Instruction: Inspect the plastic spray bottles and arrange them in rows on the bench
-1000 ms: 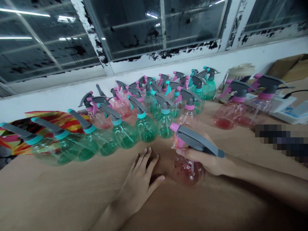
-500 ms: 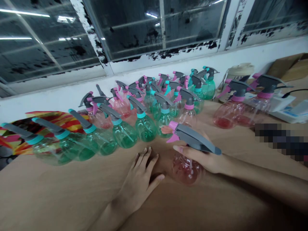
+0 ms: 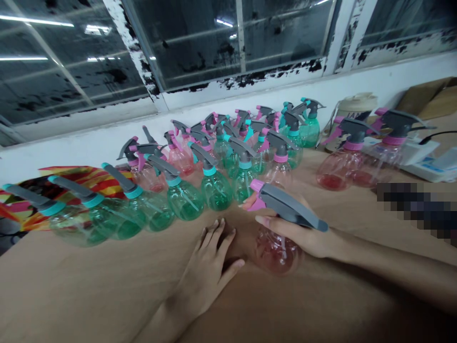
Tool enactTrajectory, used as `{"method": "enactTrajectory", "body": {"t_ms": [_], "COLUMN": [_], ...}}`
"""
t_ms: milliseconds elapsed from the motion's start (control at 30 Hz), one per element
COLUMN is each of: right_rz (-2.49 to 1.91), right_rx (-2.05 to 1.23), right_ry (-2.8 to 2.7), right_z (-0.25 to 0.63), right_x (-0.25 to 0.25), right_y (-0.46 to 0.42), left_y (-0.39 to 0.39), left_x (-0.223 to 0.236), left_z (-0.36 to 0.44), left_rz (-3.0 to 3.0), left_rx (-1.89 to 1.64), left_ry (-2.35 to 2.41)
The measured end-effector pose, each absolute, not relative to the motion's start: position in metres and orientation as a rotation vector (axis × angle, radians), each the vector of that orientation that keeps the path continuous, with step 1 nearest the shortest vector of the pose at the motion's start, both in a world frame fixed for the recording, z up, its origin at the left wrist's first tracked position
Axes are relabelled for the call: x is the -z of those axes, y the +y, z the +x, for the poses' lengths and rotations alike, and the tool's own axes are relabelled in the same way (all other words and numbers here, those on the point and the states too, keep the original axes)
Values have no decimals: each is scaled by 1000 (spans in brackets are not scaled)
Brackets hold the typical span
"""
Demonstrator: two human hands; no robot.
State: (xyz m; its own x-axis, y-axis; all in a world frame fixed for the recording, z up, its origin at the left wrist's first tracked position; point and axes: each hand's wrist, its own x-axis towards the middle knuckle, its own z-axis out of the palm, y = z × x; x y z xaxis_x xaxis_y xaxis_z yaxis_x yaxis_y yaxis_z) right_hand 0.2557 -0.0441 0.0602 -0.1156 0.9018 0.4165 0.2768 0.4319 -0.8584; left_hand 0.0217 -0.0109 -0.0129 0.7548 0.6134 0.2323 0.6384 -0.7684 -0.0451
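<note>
Spray bottle (image 3: pixel 276 252), pink with a grey head, stands on the wooden table (image 3: pixel 89 286) in the grasp of the right hand (image 3: pixel 307 236). That hand's thumb wraps the near side of the neck, and other fingertips reach the pink trigger (image 3: pixel 256 205); how hard they press I cannot tell. Left of the spray bottle, the left hand (image 3: pixel 209 267) lies palm down, fingers spread and gripping nothing. Behind and left of the spray bottle runs a row of green bottles (image 3: pixel 216 193). Right of it and farther back stand two pink bottles (image 3: pixel 333 174), with a jug (image 3: pixel 357 102) behind them.
</note>
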Motion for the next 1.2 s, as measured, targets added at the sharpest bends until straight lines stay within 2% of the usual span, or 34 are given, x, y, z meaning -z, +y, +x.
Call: {"method": "enactTrajectory", "body": {"t_ms": [200,567,1000,1200], "right_rz": [-1009,-980,-981,-1010], "right_rx": [-680,-807,-665,-699], "right_ry": [-1685,-1639,-1632,-1657], "right_z": [256,256,255,255], "right_x": [-65,-64,-56,-57], "right_y": [-43,-47,-43,-45], "left_y": [-11,-11,-10,-10], "left_x": [13,11,11,13], "left_z": [21,21,22,21], "left_rz": [-2851,-2863,-2844,-2851], "left_rx": [329,324,328,329], "left_ry": [-1014,-1030,-998,-1012]}}
